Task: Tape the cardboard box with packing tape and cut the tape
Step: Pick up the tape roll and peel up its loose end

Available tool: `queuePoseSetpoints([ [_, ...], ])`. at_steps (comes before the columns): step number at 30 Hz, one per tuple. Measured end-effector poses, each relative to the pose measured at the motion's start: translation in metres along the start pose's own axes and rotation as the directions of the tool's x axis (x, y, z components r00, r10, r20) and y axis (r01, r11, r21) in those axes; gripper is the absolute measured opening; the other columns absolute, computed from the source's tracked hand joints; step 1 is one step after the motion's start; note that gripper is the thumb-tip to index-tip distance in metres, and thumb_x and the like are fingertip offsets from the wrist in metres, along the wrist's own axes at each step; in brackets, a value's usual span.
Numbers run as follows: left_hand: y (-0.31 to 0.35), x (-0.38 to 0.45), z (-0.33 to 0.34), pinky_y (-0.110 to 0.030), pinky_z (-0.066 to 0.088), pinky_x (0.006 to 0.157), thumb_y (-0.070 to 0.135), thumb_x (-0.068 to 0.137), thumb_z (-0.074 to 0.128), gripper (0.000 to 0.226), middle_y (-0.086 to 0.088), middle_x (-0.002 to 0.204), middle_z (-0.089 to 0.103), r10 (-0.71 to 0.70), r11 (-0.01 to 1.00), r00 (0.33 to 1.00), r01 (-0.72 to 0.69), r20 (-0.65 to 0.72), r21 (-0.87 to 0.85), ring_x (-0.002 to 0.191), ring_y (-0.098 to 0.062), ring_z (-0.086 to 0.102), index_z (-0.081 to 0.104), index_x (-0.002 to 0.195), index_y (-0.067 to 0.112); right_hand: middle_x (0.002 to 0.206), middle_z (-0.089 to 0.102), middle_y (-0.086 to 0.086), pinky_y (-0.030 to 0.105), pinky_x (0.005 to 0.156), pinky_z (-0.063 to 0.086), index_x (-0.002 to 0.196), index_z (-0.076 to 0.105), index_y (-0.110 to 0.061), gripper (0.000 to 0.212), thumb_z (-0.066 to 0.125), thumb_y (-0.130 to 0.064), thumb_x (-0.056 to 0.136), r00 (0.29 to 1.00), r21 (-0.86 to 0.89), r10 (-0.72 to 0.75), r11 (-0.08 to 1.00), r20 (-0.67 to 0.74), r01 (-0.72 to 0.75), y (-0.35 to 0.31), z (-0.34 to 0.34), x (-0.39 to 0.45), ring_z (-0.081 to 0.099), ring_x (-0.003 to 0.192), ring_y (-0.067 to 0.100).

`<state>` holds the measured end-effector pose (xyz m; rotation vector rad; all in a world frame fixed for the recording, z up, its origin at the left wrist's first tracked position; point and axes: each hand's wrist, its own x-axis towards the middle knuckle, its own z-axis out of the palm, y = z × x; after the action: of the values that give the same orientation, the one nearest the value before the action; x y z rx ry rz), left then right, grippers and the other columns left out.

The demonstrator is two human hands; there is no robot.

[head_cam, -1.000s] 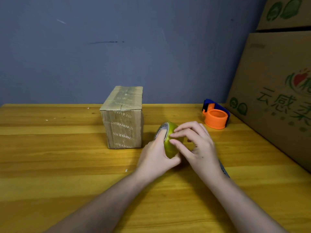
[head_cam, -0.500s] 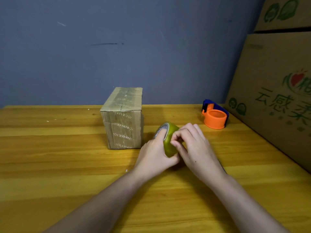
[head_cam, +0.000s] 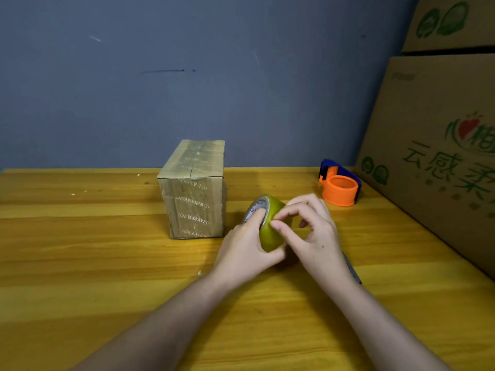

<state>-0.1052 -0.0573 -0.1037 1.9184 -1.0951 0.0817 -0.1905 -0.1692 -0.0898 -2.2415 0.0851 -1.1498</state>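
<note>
Wood: a yellow plank table (head_cam: pixel 80 263) fills the near and middle ground, backed by a grey-blue wall (head_cam: pixel 187 76).
Box: a small cardboard box (head_cam: pixel 194 194) is stood upright on the table, left of centre and toward the far edge; its top and front are covered in clear tape printed with pale lettering.
Tape roll: an olive-green roll of packing tape (head_cam: pixel 270 226) is held on edge just right of the box, apart from it, with its printed core turned to the left.
Left hand: the left hand (head_cam: pixel 245 253) is wrapped around the near side of the roll, thumb pressed on the core rim, fingers clamped on the roll.
Right hand: the right hand (head_cam: pixel 310 234) is set against the roll's right side; thumb and forefinger are pinched together on its outer surface, the other fingers curled loosely.
Dispenser: an orange and blue tape cutter (head_cam: pixel 338 187) is seen far right on the table, well apart from the hands.
Cartons: large printed cartons (head_cam: pixel 442 156) are stacked along the right edge.
Dark object: something thin lies under the right wrist; what it is cannot be told.
</note>
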Motion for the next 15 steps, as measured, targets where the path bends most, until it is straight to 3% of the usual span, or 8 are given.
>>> queuePoseSetpoints([
  [7,-0.001,-0.001,-0.003,-0.032,0.046,0.069,0.062,0.062,0.050,0.051,-0.002,0.079,0.068,0.069,0.987,0.998,-0.067,-0.013,0.147,0.081,-0.027,0.062,0.054,0.091,0.021,0.090,0.057,-0.004,0.025,0.074,0.043,0.085,0.064,-0.015,0.018,0.057,-0.032,0.088,0.996,-0.170,-0.088,0.982,-0.010,0.085,0.002,-0.003,-0.001,0.052,0.088,0.011],
  [10,0.000,0.002,-0.003,-0.035,0.051,0.066,0.058,0.058,0.052,0.040,-0.002,0.070,0.065,-0.036,0.998,0.998,0.039,-0.058,0.040,0.076,-0.029,0.062,0.053,0.083,0.026,0.087,0.061,0.000,0.027,0.071,0.045,0.085,0.062,-0.012,0.020,0.057,-0.031,0.088,0.982,-0.289,-0.185,0.939,0.034,0.187,-0.002,-0.003,0.000,0.054,0.083,0.015],
  [12,0.001,0.003,-0.002,-0.031,0.045,0.060,0.053,0.057,0.056,0.020,0.004,0.056,0.053,-0.086,0.996,0.993,0.083,-0.076,-0.035,0.072,-0.029,0.058,0.049,0.070,0.038,0.086,0.062,0.002,0.031,0.070,0.046,0.085,0.061,-0.010,0.020,0.057,-0.029,0.089,0.971,-0.336,-0.229,0.912,0.063,0.237,-0.005,-0.003,0.002,0.055,0.080,0.018],
  [15,0.001,0.004,-0.002,-0.031,0.040,0.058,0.050,0.058,0.056,0.016,0.006,0.053,0.049,-0.079,0.996,0.995,0.077,-0.058,-0.043,0.063,-0.026,0.049,0.044,0.063,0.041,0.084,0.061,0.005,0.035,0.068,0.047,0.085,0.061,-0.007,0.020,0.056,-0.026,0.091,0.946,-0.372,-0.306,0.870,0.110,0.325,-0.010,-0.006,0.001,0.055,0.076,0.022],
])
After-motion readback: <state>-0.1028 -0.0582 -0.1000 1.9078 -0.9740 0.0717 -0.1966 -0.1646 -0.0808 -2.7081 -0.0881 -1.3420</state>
